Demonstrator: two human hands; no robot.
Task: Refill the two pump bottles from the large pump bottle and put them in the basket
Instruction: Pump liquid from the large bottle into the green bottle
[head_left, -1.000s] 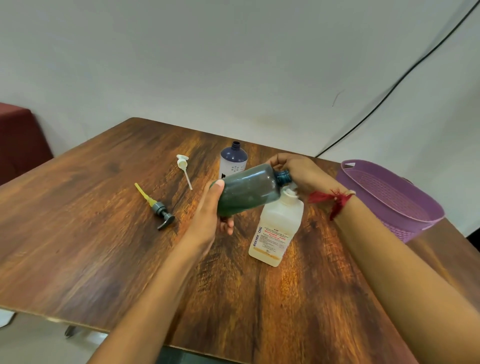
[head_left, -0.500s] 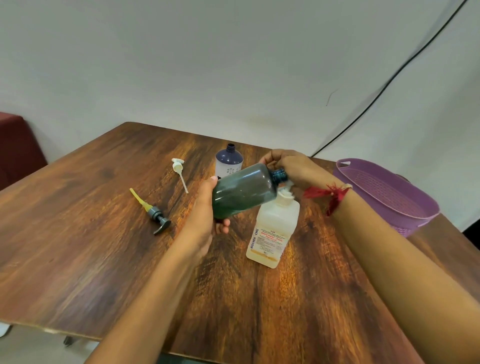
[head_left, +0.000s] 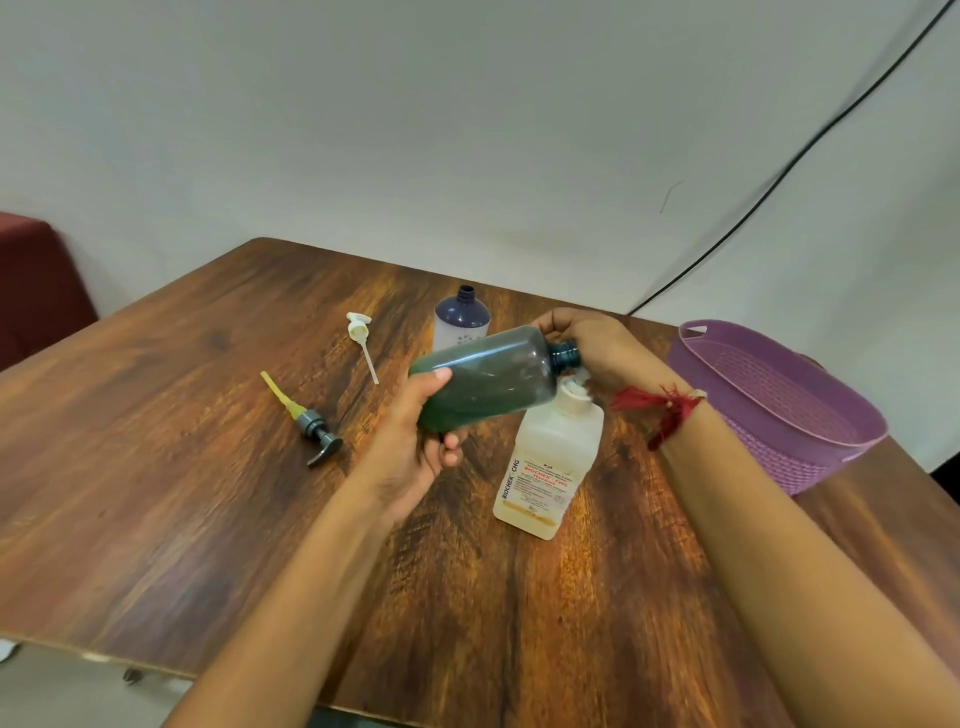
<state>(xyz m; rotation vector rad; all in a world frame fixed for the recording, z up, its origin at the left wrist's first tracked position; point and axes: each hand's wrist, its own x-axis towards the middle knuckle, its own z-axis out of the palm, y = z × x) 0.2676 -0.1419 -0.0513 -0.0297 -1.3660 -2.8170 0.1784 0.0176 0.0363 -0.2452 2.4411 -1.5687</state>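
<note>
Basket (head_left: 831, 447) at right edge of table (head_left: 208, 519). White bottle (head_left: 550, 457) upright mid-table, right hand (head_left: 592, 343) curled over its pump top. Left hand (head_left: 415, 447) grips the base of the green bottle (head_left: 493, 379), tilted, mouth at that pump, same as before. Blue bottle (head_left: 462, 317) behind. Grey pump (head_left: 311, 426) and white pump (head_left: 361, 338) lie to the left, unmoved.

The left forearm comes in from 7 o'clock and runs toward 1 o'clock, its hand (head_left: 415, 441) palm-up, thumb and fingers wrapped round the base of a green bottle (head_left: 493, 379) held tilted. The right forearm comes in from 4 o'clock and reaches toward 10 o'clock, wrist bent down. Its hand (head_left: 587, 343) is curled over a white pump (head_left: 577, 384).
</note>
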